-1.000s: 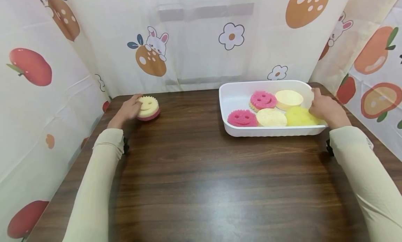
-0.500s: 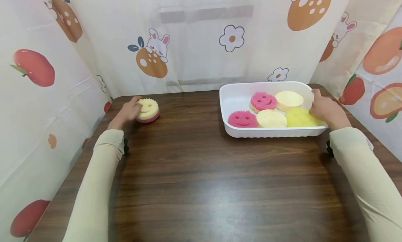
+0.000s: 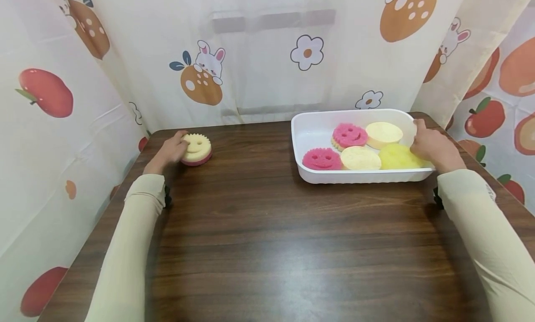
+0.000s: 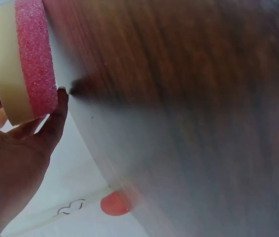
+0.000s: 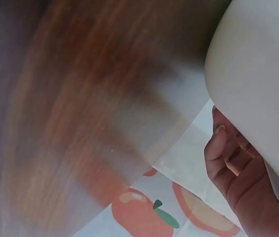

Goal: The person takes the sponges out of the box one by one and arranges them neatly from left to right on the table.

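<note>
At the table's far left, my left hand point(image 3: 169, 150) holds a round smiley-face sponge point(image 3: 197, 149), cream on top and pink below. In the left wrist view, the thumb is at the pink layer point(image 4: 36, 59) and other fingers lie along the cream side. My right hand point(image 3: 435, 145) grips the right end of a white plastic tray point(image 3: 311, 174). From the right wrist, its fingers curl against the tray's outer wall point(image 5: 258, 79). Inside the tray lie two pink smiley sponges point(image 3: 349, 135), two plain cream discs point(image 3: 383, 134) and a bright yellow sponge point(image 3: 399, 157) beside the right hand.
Both things rest on a dark wood-grain table point(image 3: 259, 229), the tray at the back right. Pale printed curtains point(image 3: 259, 76) hang close behind the table and along both sides.
Both hands keep their hold on the sponge and the tray, which stay in place. The right side curtain's fruit print has shifted, and the head view has tilted very slightly.
</note>
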A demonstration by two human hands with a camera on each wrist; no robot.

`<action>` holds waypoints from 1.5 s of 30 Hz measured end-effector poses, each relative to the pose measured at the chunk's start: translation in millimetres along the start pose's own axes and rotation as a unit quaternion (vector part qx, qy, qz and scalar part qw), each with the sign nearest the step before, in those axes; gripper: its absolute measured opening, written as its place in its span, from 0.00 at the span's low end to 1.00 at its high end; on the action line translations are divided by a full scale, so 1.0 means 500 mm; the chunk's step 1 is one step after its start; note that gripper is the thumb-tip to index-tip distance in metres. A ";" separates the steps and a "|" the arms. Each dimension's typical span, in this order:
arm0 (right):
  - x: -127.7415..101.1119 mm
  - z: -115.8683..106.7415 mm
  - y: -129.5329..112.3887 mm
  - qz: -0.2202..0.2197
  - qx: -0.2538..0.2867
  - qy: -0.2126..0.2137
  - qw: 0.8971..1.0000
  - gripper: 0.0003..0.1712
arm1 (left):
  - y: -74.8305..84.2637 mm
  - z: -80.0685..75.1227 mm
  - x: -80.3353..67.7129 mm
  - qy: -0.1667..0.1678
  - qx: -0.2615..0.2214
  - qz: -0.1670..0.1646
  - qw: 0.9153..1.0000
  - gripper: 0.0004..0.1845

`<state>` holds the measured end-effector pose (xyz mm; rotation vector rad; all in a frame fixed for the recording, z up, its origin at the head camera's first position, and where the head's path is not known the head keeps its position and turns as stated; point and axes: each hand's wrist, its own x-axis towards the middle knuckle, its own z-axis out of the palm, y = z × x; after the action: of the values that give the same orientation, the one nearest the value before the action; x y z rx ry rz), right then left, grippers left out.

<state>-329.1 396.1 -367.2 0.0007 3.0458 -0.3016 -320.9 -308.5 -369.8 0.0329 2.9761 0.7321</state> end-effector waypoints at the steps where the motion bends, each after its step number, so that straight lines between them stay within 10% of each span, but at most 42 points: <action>1: 0.000 0.000 0.000 -0.001 -0.002 0.000 1.000 0.42 | 0.000 0.001 0.001 0.000 -0.001 0.001 1.000 0.31; 45: 0.009 0.005 0.002 0.001 -0.008 0.004 1.000 0.40 | 0.001 0.009 0.005 -0.010 0.023 -0.002 1.000 0.36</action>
<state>-333.3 396.7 -370.1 0.0026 3.0553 -0.2768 -322.9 -305.8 -373.6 0.0362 2.9734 0.6583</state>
